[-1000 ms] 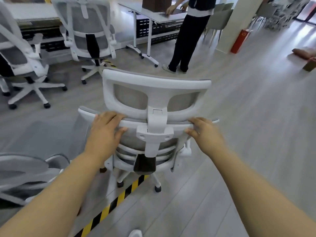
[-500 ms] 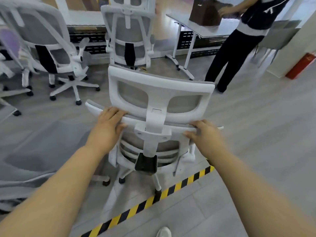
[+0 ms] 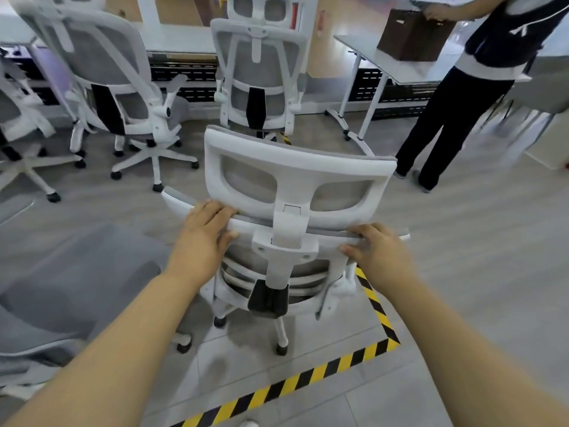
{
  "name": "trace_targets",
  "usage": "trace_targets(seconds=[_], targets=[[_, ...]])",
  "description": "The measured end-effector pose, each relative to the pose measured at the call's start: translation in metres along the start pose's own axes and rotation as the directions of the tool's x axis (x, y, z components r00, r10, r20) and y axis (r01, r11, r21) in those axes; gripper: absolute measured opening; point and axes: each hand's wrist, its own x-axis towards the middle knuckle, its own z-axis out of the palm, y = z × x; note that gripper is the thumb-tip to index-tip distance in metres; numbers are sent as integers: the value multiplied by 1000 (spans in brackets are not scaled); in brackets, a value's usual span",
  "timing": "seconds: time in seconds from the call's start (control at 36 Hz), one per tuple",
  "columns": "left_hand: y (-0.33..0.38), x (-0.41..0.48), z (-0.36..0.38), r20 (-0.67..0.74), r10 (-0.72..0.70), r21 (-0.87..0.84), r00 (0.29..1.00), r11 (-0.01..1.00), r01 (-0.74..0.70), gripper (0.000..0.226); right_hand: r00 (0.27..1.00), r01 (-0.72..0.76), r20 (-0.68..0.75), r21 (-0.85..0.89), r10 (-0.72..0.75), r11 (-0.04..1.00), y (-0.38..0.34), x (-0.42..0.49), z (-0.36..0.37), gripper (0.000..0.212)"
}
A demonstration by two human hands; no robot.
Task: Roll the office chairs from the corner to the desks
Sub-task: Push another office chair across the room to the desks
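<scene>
A white office chair (image 3: pixel 292 177) with grey mesh stands right in front of me, its back and headrest facing me. My left hand (image 3: pixel 204 232) grips the top edge of the backrest left of the headrest post, fingers curled over it. My right hand (image 3: pixel 374 251) grips the same edge on the right side. The chair's castors sit on the floor inside a yellow-black tape corner (image 3: pixel 380 322). A white desk (image 3: pixel 400 66) stands ahead to the right.
Two more white chairs (image 3: pixel 258 84) (image 3: pixel 123 97) stand ahead by a long desk, another at the far left (image 3: pixel 21 143). A grey mesh chair part (image 3: pixel 67 291) fills the lower left. A person (image 3: pixel 462 97) stands at the right desk handling a brown box (image 3: pixel 412 35).
The chair and I have rolled forward and turned left; the parked chairs and desk are closer and the floor tape now lies beneath and behind the chair. Both hands keep their grip.
</scene>
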Motion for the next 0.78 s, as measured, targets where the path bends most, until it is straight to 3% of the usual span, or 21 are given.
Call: trace_targets(seconds=[0.36, 0.42, 0.53, 0.67, 0.78], targets=[[-7, 29, 3, 34, -20, -40, 999, 999, 21, 38, 999, 21, 35, -46, -20, 999, -5, 25, -7, 41], [-4, 31, 0, 33, -42, -22, 999, 999, 42, 33, 997, 30, 72, -89, -24, 996, -6, 28, -11, 43], [6, 35, -7, 113, -110, 65, 987, 992, 104, 44, 983, 82, 174, -157, -54, 984, -7, 36, -24, 47], [25, 30, -16, 229, -262, 221, 937, 952, 212, 56, 920, 214, 371, -201, -127, 956, 1, 40, -46, 50], [57, 15, -24, 246, -385, 276, 890, 908, 316, 43, 877, 286, 450, -213, -166, 934, 17, 31, -75, 54]])
